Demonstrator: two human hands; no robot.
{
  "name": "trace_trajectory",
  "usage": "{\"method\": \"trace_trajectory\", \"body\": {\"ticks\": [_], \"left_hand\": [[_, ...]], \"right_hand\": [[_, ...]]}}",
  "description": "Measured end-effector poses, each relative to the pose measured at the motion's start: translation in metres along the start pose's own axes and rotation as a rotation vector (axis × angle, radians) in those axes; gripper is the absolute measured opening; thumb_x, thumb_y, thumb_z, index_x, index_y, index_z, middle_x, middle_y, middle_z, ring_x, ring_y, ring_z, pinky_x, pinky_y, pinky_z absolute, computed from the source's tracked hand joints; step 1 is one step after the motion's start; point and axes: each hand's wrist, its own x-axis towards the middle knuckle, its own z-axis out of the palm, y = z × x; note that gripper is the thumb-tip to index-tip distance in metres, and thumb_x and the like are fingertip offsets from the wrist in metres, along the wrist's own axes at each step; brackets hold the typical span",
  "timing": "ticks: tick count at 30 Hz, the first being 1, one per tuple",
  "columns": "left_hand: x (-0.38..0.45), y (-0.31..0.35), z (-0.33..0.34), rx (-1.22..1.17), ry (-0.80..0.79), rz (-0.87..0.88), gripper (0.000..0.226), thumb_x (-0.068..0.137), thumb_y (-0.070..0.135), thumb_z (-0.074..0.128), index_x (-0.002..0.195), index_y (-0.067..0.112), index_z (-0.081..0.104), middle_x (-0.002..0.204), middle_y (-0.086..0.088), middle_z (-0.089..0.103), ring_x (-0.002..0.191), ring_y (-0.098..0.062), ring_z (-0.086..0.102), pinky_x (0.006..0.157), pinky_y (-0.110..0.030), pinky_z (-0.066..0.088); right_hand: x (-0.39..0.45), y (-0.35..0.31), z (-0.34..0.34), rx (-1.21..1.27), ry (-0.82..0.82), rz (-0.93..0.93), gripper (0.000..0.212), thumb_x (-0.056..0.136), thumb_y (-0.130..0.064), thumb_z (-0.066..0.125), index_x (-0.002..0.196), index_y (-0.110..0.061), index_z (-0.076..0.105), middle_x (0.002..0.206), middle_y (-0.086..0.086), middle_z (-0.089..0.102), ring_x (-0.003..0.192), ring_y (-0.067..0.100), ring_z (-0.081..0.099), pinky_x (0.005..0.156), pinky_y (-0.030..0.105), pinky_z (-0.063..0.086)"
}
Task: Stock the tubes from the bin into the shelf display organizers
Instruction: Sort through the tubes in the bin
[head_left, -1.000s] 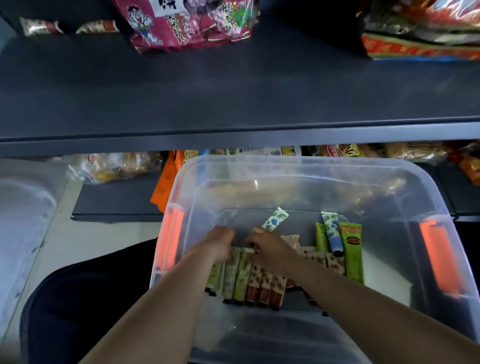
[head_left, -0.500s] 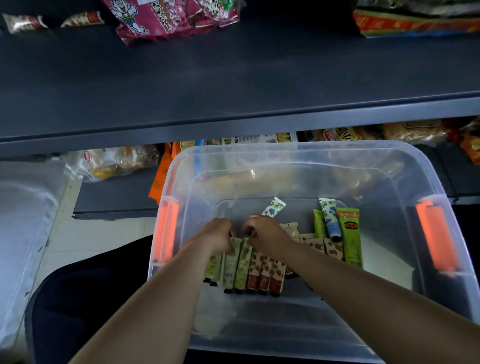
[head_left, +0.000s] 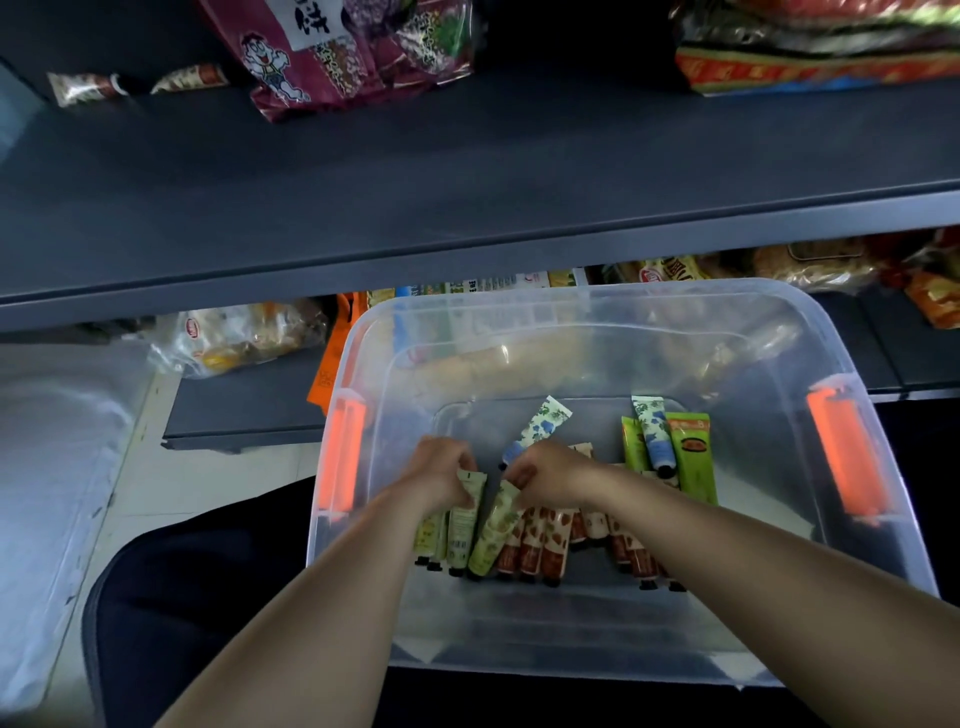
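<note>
While the dark shelf (head_left: 467, 171) spans the whole top of the view with snack bags (head_left: 353, 47) at its back, no display organizer shows anywhere, so every tube has yet to be stocked. Below it sits the clear bin (head_left: 878, 499) with orange handles, on what looks like the person's lap. On its floor lie the tubes: a fanned row of green and brown tubes (head_left: 524, 535) under the hands, a second small cluster (head_left: 670, 447) of green and blue-flowered ones to the right, and one blue-flowered tube (head_left: 540, 426) angled upward behind the knuckles.

The likely trouble is the gather: the tubes are slick, overlap loosely, and could slide apart or drop back if lifted as an uneven bunch; tilting the bin would shift them all.

Both forearms reach down into the bin, wrists close together. The left hand (head_left: 441, 473) curls its fingers around the top of a pale green tube (head_left: 465, 514). The right hand (head_left: 550, 473) pinches the upper end of a leaf-patterned tube (head_left: 493, 530) beside it.
</note>
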Motion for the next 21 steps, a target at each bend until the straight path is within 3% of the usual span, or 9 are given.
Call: {"method": "trace_trajectory", "body": {"ticks": [3, 6, 8, 11, 14, 18, 21], "left_hand": [[-0.007, 0.004, -0.004, -0.037, 0.014, 0.036, 0.036, 0.068, 0.011, 0.08, 0.097, 0.02, 0.06, 0.109, -0.002, 0.051, 0.092, -0.014, 0.047, 0.073, -0.024, 0.039], [-0.012, 0.007, -0.008, -0.036, 0.019, 0.062, 0.033, 0.068, 0.01, 0.079, 0.085, 0.023, 0.054, 0.099, 0.003, 0.051, 0.09, -0.014, 0.048, 0.07, -0.023, 0.039], [-0.015, 0.007, -0.01, -0.088, 0.01, 0.071, 0.035, 0.069, 0.008, 0.078, 0.075, 0.027, 0.049, 0.092, 0.005, 0.052, 0.087, -0.014, 0.049, 0.062, -0.022, 0.037], [-0.018, 0.008, -0.013, -0.215, 0.028, 0.065, 0.032, 0.075, 0.006, 0.072, 0.087, 0.026, 0.049, 0.089, 0.003, 0.049, 0.08, -0.014, 0.048, 0.057, -0.022, 0.037], [-0.018, 0.012, -0.013, -0.304, 0.07, 0.066, 0.027, 0.082, 0.008, 0.065, 0.096, 0.025, 0.05, 0.094, -0.003, 0.047, 0.073, -0.015, 0.047, 0.057, -0.022, 0.039], [-0.016, 0.014, -0.01, -0.332, 0.077, 0.072, 0.017, 0.085, 0.011, 0.063, 0.095, 0.025, 0.057, 0.117, -0.009, 0.056, 0.096, -0.018, 0.055, 0.071, -0.021, 0.041], [-0.015, 0.013, -0.009, -0.375, 0.058, 0.075, 0.025, 0.087, 0.01, 0.062, 0.109, 0.021, 0.061, 0.129, -0.009, 0.053, 0.117, -0.021, 0.053, 0.08, -0.023, 0.043]], "right_hand": [[-0.01, 0.0, 0.0, -0.051, -0.05, -0.026, 0.012, 0.08, -0.01, 0.071, 0.084, -0.019, 0.065, 0.08, -0.004, 0.057, 0.076, 0.011, 0.053, 0.059, 0.019, 0.038], [-0.02, -0.004, -0.004, -0.117, -0.066, -0.044, 0.029, 0.08, -0.008, 0.07, 0.109, -0.012, 0.067, 0.103, 0.001, 0.065, 0.093, 0.014, 0.058, 0.066, 0.017, 0.043], [-0.026, -0.006, -0.009, -0.132, -0.053, -0.047, 0.036, 0.08, -0.006, 0.069, 0.116, -0.011, 0.066, 0.116, 0.005, 0.065, 0.105, 0.019, 0.06, 0.08, 0.024, 0.047], [-0.035, -0.004, -0.019, -0.11, -0.019, -0.044, 0.036, 0.08, -0.002, 0.068, 0.114, -0.01, 0.067, 0.116, 0.008, 0.065, 0.108, 0.023, 0.059, 0.079, 0.026, 0.045], [-0.046, 0.002, -0.031, -0.033, 0.015, -0.039, 0.032, 0.079, -0.001, 0.069, 0.109, -0.011, 0.069, 0.101, 0.002, 0.066, 0.095, 0.015, 0.06, 0.075, 0.024, 0.044], [-0.061, 0.012, -0.044, 0.022, 0.086, 0.01, 0.036, 0.08, -0.006, 0.069, 0.114, -0.015, 0.066, 0.104, -0.008, 0.064, 0.098, 0.009, 0.059, 0.079, 0.019, 0.046], [-0.065, 0.024, -0.045, 0.073, 0.111, 0.053, 0.038, 0.081, -0.004, 0.068, 0.118, -0.012, 0.064, 0.111, -0.003, 0.065, 0.101, 0.013, 0.062, 0.083, 0.024, 0.049]]}}
